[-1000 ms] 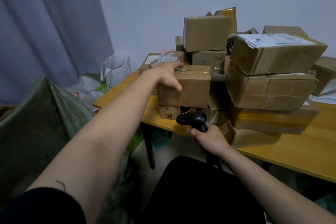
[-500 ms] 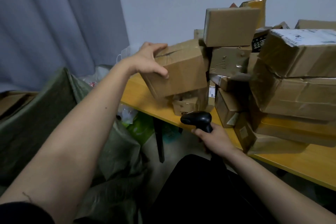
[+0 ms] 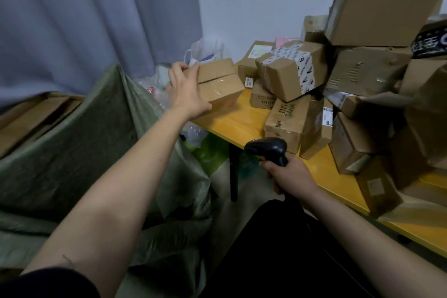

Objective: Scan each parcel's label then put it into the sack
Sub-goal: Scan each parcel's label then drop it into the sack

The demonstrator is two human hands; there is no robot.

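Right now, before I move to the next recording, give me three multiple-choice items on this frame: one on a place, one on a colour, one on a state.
1. Where is the sack?
A. left of the table
B. on the table
C. behind the pile

2. What colour is the scanner?
A. white
B. black
C. red

3. What does the left hand do?
A. hangs idle
B. holds the scanner
C. grips a cardboard box

Key: A, the green sack stands left of the table edge; B, its head is black; C, fingers wrap the box, while the right hand holds the scanner.

I see brown parcel | olive-green sack | black scanner | yellow table | grey-blue curtain
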